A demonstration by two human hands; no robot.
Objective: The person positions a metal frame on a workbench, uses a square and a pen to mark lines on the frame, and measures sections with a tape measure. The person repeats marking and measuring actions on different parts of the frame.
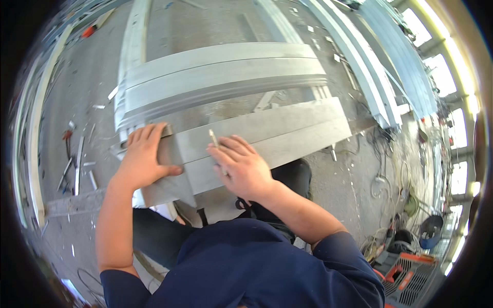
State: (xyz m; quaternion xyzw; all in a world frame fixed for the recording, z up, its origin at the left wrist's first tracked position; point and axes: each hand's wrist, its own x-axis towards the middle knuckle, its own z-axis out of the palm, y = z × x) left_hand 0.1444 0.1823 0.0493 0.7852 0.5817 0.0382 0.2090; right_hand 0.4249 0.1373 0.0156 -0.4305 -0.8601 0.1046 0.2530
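A flat grey metal profile (287,126) with a lengthwise seam lies across in front of me. Over its left end sits a flat triangular metal piece, which looks like a set square (179,186). My left hand (145,158) grips this set square, fingers over the far edge and thumb pressed on its face. Just right of the square's slanting edge, my right hand (241,167) rests over the profile. Between its fingers is a slim, pale marking stick (212,137), perhaps a pencil or marker. Its pale end points away from me; the other end is hidden by the hand.
Beyond the profile lie wider grey panels (221,65) across metal rails (134,36). Long metal sections (359,61) stretch along the right. Cables (382,174) and an orange-and-grey crate (411,277) are on the floor at right. Offcuts (78,167) lie scattered at left.
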